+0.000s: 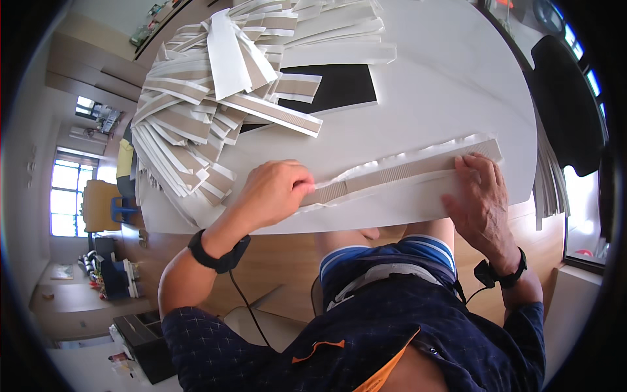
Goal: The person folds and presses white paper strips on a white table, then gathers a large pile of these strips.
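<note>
A long beige ribbed strip [385, 175] with white, slightly ruffled edges lies slantwise along the near side of the white table, its right end farther away. My left hand [277, 193] is closed in a pinch at the strip's left end, its fingertips partly hidden behind the thumb and knuckles. Over the right end rests my right hand [480, 196], fingers bent onto the strip's surface and thumb held apart on the near side. Beyond my left hand, a large heap of similar beige and white strips [189, 124] covers the table's left part.
White blank strips [339, 39] are stacked at the table's far side, near a flat black sheet [346, 85]. A black chair [568, 104] stands beyond the right edge, with long strips [550, 183] hanging beside it. The table's curved edge [366, 230] runs close before me.
</note>
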`<state>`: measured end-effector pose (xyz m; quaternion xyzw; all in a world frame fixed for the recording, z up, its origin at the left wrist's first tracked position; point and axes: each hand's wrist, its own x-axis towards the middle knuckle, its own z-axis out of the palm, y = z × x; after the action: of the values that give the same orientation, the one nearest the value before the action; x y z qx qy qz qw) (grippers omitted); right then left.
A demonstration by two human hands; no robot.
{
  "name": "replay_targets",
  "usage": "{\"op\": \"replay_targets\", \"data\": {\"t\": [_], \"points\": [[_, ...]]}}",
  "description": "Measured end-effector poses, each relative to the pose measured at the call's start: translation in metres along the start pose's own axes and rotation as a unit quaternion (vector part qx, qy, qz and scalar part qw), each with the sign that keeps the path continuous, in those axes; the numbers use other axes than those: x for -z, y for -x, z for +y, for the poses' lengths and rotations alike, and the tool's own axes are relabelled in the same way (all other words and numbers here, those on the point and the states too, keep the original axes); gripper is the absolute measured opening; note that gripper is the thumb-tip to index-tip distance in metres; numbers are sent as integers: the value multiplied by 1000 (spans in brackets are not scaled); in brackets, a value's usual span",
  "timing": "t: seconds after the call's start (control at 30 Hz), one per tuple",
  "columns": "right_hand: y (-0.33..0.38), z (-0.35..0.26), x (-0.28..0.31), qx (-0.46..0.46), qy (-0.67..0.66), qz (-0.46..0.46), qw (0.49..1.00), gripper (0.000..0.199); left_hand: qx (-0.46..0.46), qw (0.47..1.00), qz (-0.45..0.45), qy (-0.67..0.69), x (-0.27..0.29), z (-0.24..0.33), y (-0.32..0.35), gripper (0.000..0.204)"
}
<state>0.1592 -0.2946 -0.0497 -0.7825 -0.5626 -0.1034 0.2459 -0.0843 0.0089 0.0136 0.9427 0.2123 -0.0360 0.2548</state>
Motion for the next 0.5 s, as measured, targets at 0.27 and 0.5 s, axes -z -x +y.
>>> {"op": "replay_targets", "data": {"t": [0.27, 0.5], "points": [[-3, -5, 6, -12, 17, -19, 1000, 59, 59, 997, -26, 45, 22, -29, 1, 21], [-7, 0, 11, 2, -13, -36, 999, 56, 152, 978, -82, 117, 43, -80, 40, 24]]}}
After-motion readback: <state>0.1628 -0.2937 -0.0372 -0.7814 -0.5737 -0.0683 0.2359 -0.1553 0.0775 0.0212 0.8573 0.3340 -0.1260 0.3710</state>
